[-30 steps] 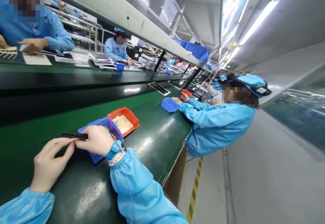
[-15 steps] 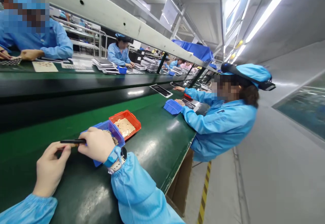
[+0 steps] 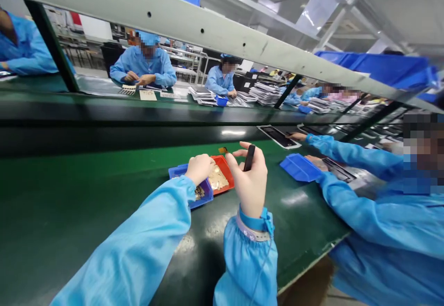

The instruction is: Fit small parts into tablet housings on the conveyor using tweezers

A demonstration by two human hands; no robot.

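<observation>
My right hand (image 3: 252, 178) is raised beside the trays, its fingers closed around a slim black tool (image 3: 249, 158) that stands nearly upright in the grip. A small orange-brown piece (image 3: 222, 150) sticks out to the left of that hand's thumb and fingertips. My left hand (image 3: 200, 169) is over the blue tray (image 3: 206, 194) and the near edge of the red tray (image 3: 222, 159), fingers curled together; its fingertips are partly hidden. Small flat pieces lie in the blue tray, and pale cream pieces (image 3: 218, 180) fill the red one.
To the right, a co-worker's sleeve (image 3: 360, 195) reaches over the green bench (image 3: 138, 241), near another blue tray (image 3: 300, 167) and a flat black panel with a white border (image 3: 278, 136). A pale beam (image 3: 222, 37) crosses above. Several people sit at the far bench.
The view has swung left. My left hand has gone from beside the black tool to the trays. My right hand has moved right of them, holding the tool and the orange-brown piece.
</observation>
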